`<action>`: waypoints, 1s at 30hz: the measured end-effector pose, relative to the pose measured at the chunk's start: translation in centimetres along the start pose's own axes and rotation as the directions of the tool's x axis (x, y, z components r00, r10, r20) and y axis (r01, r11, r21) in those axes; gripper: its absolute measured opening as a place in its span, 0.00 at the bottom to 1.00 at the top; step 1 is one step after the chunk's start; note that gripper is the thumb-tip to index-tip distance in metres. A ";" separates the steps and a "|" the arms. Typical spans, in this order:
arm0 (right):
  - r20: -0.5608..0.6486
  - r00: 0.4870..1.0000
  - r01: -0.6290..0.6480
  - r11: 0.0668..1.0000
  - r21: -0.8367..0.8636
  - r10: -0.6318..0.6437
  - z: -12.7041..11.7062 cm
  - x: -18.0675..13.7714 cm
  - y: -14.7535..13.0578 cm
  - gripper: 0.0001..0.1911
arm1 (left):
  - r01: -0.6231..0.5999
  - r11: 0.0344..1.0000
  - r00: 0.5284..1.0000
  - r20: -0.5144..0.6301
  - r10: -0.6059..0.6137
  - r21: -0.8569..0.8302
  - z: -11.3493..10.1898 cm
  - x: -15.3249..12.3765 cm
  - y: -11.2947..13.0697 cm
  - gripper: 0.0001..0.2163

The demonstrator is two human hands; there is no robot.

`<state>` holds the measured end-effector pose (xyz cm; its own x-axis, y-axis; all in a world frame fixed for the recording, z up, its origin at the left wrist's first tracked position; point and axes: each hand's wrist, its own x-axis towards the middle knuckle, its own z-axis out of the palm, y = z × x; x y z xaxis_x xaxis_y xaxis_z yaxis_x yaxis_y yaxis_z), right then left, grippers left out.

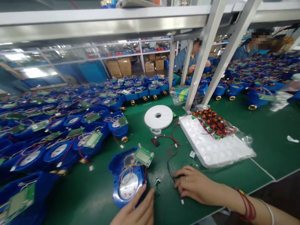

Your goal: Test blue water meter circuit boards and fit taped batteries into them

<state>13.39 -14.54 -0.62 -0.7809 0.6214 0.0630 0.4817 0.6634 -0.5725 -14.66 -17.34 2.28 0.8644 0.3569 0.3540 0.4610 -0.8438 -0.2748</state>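
Note:
A blue water meter body (127,179) lies on the green bench in front of me, with a green circuit board and display (143,155) tilted on its upper edge by coloured wires. My left hand (137,211) rests at the meter's lower right rim, fingers stretched out and touching it. My right hand (195,184) lies palm down on the bench, fingers curled over the end of a red and black wire lead (170,150) that runs up to a small black part (155,142).
Many blue meters (61,125) with boards crowd the left and back. A white foam tray (214,145) holds a bag of red coils (212,122). A white tape roll (158,117) lies mid-bench. Metal frame legs (202,59) stand behind. Two people work at the far side.

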 end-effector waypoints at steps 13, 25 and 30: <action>0.027 1.000 -0.005 1.000 -0.029 0.006 0.2 -0.4 0.3 0.06 | 0.123 0.903 0.975 -0.121 -0.188 -0.411 -0.7 2.1 -0.4 0.10; -0.385 0.861 -0.076 0.833 0.548 0.332 -0.2 2.6 -5.3 0.14 | 0.279 0.807 0.934 -0.050 -0.355 -0.521 -1.8 2.3 -1.6 0.06; -0.109 0.869 -0.196 0.539 0.819 0.482 0.2 3.7 -6.2 0.15 | 0.274 0.815 0.939 -0.042 -0.342 -0.511 -1.5 2.4 -1.5 0.08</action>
<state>7.41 -16.40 3.05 -0.4030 0.9057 -0.1318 0.0866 -0.1057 -0.9906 -13.57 -15.82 4.94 0.6459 0.6067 0.4634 0.5094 -0.7946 0.3302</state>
